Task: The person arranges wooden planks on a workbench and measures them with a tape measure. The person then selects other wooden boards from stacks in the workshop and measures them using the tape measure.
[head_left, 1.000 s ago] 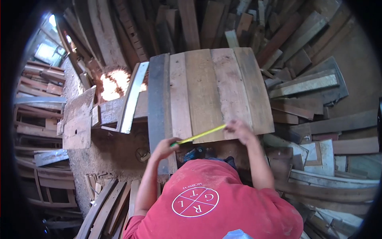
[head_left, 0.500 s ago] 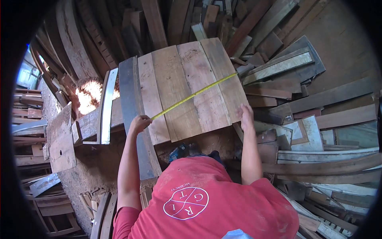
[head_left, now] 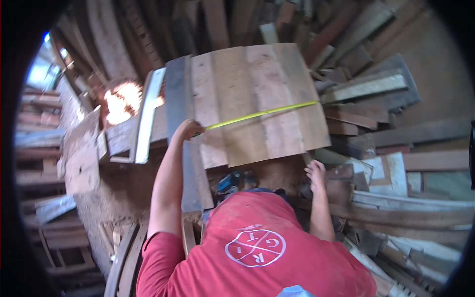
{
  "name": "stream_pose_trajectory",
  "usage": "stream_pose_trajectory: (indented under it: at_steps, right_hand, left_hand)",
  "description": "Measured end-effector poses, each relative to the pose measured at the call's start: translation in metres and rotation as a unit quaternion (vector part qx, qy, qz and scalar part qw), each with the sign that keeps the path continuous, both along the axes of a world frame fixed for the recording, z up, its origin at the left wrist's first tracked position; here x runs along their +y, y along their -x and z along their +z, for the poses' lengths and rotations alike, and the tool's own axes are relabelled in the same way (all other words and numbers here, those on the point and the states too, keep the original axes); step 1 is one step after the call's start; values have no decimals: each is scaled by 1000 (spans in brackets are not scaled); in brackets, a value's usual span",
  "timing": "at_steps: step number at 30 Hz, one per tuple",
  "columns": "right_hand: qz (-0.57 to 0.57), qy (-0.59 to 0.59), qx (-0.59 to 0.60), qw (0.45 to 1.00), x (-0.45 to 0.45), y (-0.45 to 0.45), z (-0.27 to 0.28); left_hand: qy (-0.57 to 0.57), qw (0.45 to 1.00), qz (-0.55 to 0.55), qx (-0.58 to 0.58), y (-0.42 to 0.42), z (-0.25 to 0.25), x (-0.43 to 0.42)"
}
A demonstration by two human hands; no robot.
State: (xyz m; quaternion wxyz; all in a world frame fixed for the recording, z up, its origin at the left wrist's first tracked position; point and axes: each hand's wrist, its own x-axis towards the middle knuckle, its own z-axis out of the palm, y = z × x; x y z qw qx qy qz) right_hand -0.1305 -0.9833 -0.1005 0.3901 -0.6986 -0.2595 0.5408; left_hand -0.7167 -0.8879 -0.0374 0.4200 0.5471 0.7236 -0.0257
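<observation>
Several planks [head_left: 232, 89] lie side by side as a panel, pale and brown wood. A yellow tape measure [head_left: 262, 113] is stretched across them, its far end at the right edge of the panel. My left hand [head_left: 189, 129] is closed on the tape's near end, over the left part of the planks; its case is mostly hidden in the fist. Below the panel's lower right corner is my right hand [head_left: 315, 175], off the wood, with its fingers apart and nothing in them.
A dark grey board [head_left: 177, 89] borders the planks on the left, and a white-edged strip [head_left: 150, 116] leans beside it. A teal power tool [head_left: 228, 182] sits below the panel near my legs. Piled offcuts [head_left: 366, 89] crowd the right, with sawdust on the floor.
My right hand has left the panel's right edge and dropped nearer my body. The tape now crosses the planks at a flatter slant, still held by my left hand. The view has shifted.
</observation>
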Motion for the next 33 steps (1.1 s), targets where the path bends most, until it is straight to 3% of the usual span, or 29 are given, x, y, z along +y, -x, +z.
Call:
stream_pose_trajectory:
  at_steps: [3, 6, 8, 16, 33]
  right_hand:
    - [52, -8, -54, 997, -10, 3, -1]
    - [118, -8, -140, 983, -24, 6, -5]
    - [164, 1, -178, 970, -36, 15, 6]
    - [353, 39, -291, 888, -58, 46, 22]
    - [423, 65, -317, 846, -98, 83, 11]
  left_hand:
    - [-27, 998, 52, -36, 44, 4, -25]
    - [-38, 998, 48, 8, 92, 5, -52]
    - [12, 995, 97, 19, 117, 0, -67]
    - [-91, 995, 11, 37, 177, -51, -85]
    - [-70, 997, 23, 16, 206, -59, -84]
